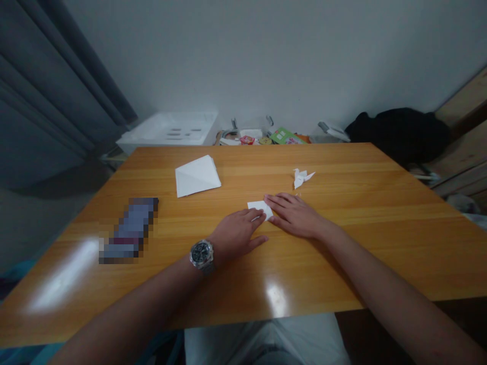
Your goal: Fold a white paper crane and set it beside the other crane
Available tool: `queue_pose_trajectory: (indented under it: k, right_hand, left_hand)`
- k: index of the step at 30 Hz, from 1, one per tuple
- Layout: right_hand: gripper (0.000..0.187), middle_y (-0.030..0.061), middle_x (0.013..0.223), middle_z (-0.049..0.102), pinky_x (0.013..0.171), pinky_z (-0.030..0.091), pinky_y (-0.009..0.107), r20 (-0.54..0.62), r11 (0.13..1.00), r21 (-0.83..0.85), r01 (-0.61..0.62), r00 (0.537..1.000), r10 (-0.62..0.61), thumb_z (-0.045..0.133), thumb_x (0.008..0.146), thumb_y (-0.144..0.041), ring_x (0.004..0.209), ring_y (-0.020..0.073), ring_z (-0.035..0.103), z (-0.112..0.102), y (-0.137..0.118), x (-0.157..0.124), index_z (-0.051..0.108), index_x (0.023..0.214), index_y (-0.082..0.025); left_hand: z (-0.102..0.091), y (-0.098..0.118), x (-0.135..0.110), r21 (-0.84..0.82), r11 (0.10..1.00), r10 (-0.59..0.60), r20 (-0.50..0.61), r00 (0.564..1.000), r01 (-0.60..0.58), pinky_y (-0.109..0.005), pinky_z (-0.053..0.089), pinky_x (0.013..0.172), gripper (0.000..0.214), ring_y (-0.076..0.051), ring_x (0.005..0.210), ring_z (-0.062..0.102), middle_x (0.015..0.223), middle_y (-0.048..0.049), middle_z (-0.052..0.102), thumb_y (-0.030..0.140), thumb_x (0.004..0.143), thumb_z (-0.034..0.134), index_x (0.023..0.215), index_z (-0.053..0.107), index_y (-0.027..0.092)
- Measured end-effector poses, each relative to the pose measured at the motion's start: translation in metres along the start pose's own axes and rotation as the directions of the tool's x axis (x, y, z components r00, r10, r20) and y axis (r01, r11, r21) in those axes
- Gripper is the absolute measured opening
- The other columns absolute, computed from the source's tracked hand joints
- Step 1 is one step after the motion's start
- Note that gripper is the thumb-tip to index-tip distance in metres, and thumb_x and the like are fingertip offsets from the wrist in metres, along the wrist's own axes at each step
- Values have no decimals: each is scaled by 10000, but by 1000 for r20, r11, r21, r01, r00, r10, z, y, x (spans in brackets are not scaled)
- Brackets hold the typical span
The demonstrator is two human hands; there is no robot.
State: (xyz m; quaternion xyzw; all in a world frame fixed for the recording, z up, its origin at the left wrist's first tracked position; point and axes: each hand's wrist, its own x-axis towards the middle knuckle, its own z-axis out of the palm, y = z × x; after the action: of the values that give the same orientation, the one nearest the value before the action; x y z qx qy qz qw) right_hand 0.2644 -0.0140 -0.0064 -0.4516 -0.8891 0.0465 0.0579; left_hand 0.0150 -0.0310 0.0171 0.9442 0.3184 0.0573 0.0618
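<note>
A small folded piece of white paper (257, 205) lies flat on the wooden table between my hands. The fingers of my left hand (239, 230) rest on its lower left part, stretched out, with the thumb off to the side on the tabletop. My right hand (292, 215) lies flat, and its fingertips press on the paper's right edge. Part of the paper is hidden under the fingers. Just beyond my right hand stands a white folded paper crane (301, 178). A stack of white paper sheets (198, 176) is further back on the left.
A blurred-out phone-like device (131, 228) lies on the left of the wooden table (335, 167). Past the far edge are a white plastic container (171, 129), a green booklet (285, 136) and small items. Black cloth (399, 134) is heaped at the back right.
</note>
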Motion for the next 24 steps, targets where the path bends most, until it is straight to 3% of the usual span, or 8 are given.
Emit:
queue_pose_trajectory:
  k: [5,10,24]
  right_hand:
    - [678,77,1635,324,1166,323,530,9,1000,0,-1,1000,1,262,1033,-579,1430,342,370,-4,-3,1,310,1583,-185]
    - [675,104,1611,368,1162,344,518,-4,1000,8,-11,1000,11,292,1031,-568,1428,329,386,-5,-2,2,353,1564,-159]
    - [633,47,1634,318,1161,338,521,-11,998,32,52,999,-51,319,1033,-556,1468,306,354,0,-1,-3,231,1604,-295]
  left_hand:
    - [2,-4,1,2,1000,-31,-4,1000,31,-403,406,1130,550,-272,1335,517,1485,-104,526,512,1009,441,1434,511,169]
    - [8,-17,2,3,1000,4,-23,1000,-4,-398,338,1190,547,-258,1403,451,1548,-116,449,469,1024,432,1468,473,153]
    - [9,-9,-3,41,999,-28,0,1000,28,-396,340,1180,579,-261,1406,446,1551,-141,437,477,1026,418,1493,422,136]
